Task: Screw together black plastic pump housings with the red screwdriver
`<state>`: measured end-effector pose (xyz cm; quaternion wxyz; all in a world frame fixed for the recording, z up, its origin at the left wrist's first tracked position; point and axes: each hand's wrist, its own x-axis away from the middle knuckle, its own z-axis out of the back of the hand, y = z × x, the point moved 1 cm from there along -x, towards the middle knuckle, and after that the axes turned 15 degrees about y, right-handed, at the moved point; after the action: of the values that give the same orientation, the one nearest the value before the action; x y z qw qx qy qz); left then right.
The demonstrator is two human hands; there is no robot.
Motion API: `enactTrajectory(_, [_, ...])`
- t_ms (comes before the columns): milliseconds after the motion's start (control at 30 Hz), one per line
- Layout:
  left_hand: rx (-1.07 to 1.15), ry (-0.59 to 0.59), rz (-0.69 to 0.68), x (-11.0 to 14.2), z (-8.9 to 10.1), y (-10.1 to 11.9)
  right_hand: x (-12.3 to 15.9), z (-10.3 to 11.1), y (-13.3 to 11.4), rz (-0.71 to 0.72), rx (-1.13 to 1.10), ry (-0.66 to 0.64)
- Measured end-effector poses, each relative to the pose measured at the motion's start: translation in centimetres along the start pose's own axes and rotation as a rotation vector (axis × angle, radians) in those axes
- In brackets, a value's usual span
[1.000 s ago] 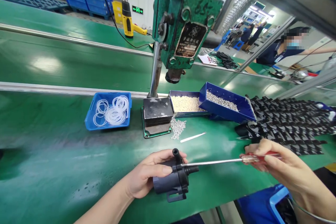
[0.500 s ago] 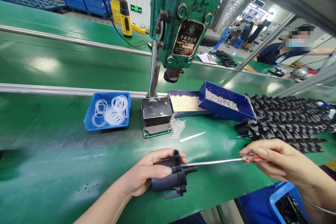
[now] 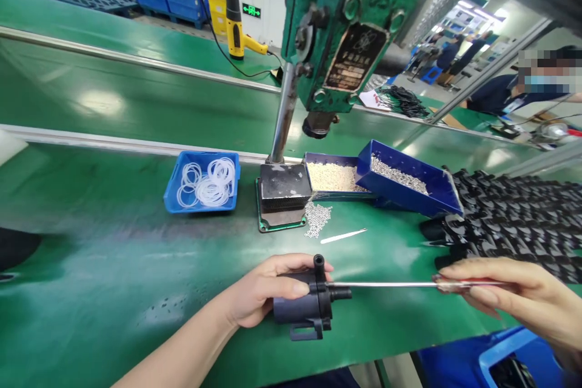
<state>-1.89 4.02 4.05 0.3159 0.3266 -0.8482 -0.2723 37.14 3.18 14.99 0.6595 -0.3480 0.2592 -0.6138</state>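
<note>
My left hand (image 3: pixel 266 291) is wrapped round a black pump (image 3: pixel 300 306), a cylinder with one spout pointing up and another to the right. In my right hand (image 3: pixel 513 294) is a screwdriver (image 3: pixel 386 284) with a clear and red handle, its long shaft lying level. The tip meets the right face of the pump, just beside the upright spout; the screw under it is too small to make out. Beyond the pump, tweezers (image 3: pixel 343 236) and a heap of small metal nuts or washers (image 3: pixel 317 219) lie on the green bench (image 3: pixel 204 279).
A green hand press (image 3: pixel 345 36) stands over its black base block (image 3: pixel 284 185). A blue bin (image 3: pixel 170 197) holds clear rings; two blue trays (image 3: pixel 422 197) hold white bits and screws. Black parts (image 3: pixel 513 212) cover the right. A heat gun (image 3: pixel 235 30) stands behind; a person sits far right.
The view has shifted, so bench items sit a little differently in it. My right hand has turned on the screwdriver handle, and its shaft is more level. The left hand keeps hold of the pump.
</note>
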Motion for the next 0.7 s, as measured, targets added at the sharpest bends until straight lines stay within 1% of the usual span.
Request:
enactTrajectory(33, [-0.001, 0.002, 0.000, 0.0, 0.0, -0.1, 0.1, 0.2, 0.8, -0.055, -0.023, -0.004])
enactTrajectory(67, [-0.005, 0.007, -0.001, 0.0, 0.0, -0.1, 0.1, 0.4, 1.6, -0.077, -0.025, -0.002])
enactTrajectory(133, [-0.018, 0.031, -0.006, 0.0, 0.0, -0.2, 0.0, 0.8, 3.2, -0.034, 0.036, 0.027])
enactTrajectory(233, [-0.022, 0.068, -0.002, 0.0, 0.0, -0.1, -0.2, 1.4, 4.6, 0.156, 0.199, 0.066])
enactTrajectory(300, [-0.020, 0.082, 0.005, 0.0, 0.0, -0.2, -0.2, 1.7, 4.9, 0.299, 0.298, 0.067])
enactTrajectory(367, [-0.031, 0.095, -0.001, -0.1, 0.0, -0.3, -0.1, 1.8, 4.8, 0.385, 0.346, 0.056])
enactTrajectory(400, [-0.044, 0.104, -0.007, -0.1, 0.0, -0.4, 0.0, 1.8, 4.7, 0.394, 0.339, 0.048])
enactTrajectory(500, [-0.084, 0.123, -0.018, -0.1, 0.0, -0.6, 0.2, 1.5, 4.2, 0.350, 0.256, 0.029])
enactTrajectory(567, [-0.094, 0.119, -0.022, -0.1, 0.0, -0.8, 0.3, 1.1, 4.0, 0.340, 0.232, 0.062])
enactTrajectory(633, [-0.097, 0.096, -0.024, 0.0, 0.0, -0.8, 0.2, 0.6, 3.9, 0.314, 0.274, 0.110])
enactTrajectory(700, [-0.104, 0.071, -0.017, 0.1, -0.1, -0.8, 0.0, 0.0, 3.7, 0.245, 0.332, 0.105])
